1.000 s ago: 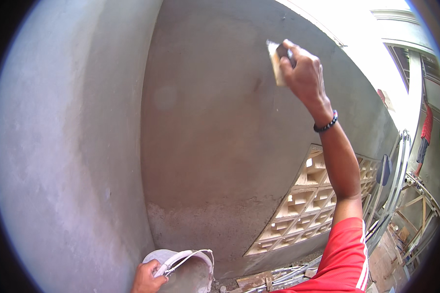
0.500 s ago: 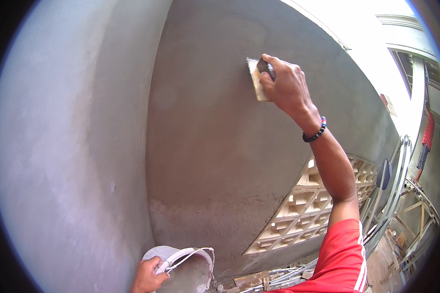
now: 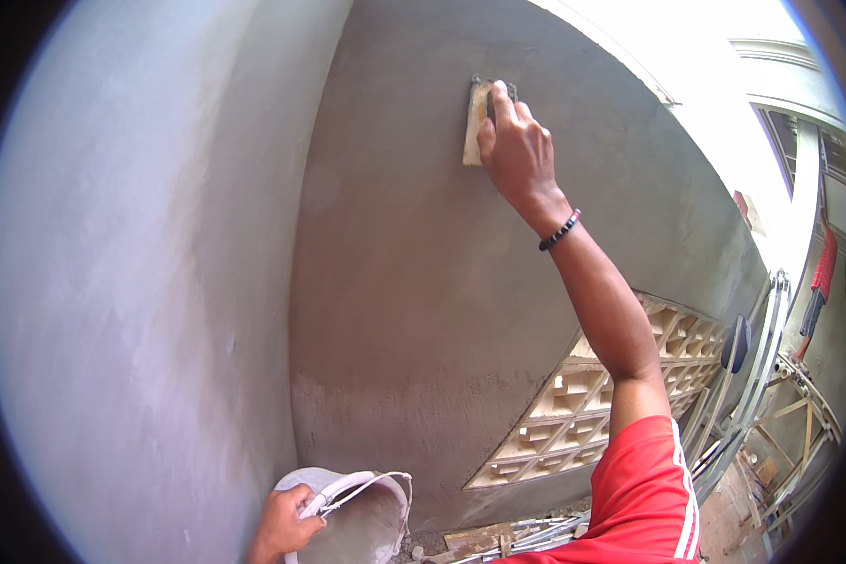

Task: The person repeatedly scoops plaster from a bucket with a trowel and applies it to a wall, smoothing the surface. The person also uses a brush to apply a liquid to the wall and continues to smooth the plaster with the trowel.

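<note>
My right hand (image 3: pixel 519 143) is closed round the dark handle of a plastering float (image 3: pixel 476 127), a pale flat rectangular board. The float lies against the upper part of a grey plastered wall (image 3: pixel 395 235), with my arm stretched far up. At the lower left, my left hand (image 3: pixel 289 522) grips the rim of a whitish bucket (image 3: pixel 395 526). The thumb rests on the rim and the fingers are partly hidden. A thin handle crosses the bucket's mouth, and grey material shows inside it.
A second smooth wall (image 3: pixel 141 282) meets the plastered one at a corner on the left. Pale ventilation blocks (image 3: pixel 573 404) are set low in the wall. Scrap wood and rods (image 3: pixel 479 543) lie at its foot. Long poles (image 3: pixel 757 376) lean at the right; beyond is a person in red (image 3: pixel 823 268).
My right hand has moved the float up and slightly left along the wall, turning it more upright. My left hand stays on the bucket rim.
</note>
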Motion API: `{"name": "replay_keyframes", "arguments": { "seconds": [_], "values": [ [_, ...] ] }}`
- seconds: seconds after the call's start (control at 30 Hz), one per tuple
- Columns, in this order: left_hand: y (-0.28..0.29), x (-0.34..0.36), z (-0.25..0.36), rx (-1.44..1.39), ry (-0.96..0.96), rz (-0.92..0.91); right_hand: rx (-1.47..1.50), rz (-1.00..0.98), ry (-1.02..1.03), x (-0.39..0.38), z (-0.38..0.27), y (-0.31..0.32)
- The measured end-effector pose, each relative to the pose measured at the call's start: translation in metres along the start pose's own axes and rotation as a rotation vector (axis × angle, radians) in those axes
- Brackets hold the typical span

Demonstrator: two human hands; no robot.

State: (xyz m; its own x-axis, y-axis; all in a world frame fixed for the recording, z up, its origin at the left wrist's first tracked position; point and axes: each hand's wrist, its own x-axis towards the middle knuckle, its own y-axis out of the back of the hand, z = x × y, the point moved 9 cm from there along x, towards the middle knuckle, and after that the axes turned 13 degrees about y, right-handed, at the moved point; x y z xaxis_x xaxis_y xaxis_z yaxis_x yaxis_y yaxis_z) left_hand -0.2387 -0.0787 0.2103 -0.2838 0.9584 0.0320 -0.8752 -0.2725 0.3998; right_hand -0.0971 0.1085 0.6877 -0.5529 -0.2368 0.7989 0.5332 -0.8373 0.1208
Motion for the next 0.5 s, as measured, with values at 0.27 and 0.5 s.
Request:
{"name": "replay_keyframes", "arguments": {
  "seconds": [0.27, 0.5],
  "values": [
    [0.001, 0.001, 0.006, 0.012, 0.006, -0.034, -0.022, 0.156, -0.078, 0.044, 0.065, 0.074],
    [-0.003, 0.004, 0.005, -0.021, 0.006, -0.054, -0.060, 0.031, -0.021, -0.006, 0.020, 0.022]
  ]
}}
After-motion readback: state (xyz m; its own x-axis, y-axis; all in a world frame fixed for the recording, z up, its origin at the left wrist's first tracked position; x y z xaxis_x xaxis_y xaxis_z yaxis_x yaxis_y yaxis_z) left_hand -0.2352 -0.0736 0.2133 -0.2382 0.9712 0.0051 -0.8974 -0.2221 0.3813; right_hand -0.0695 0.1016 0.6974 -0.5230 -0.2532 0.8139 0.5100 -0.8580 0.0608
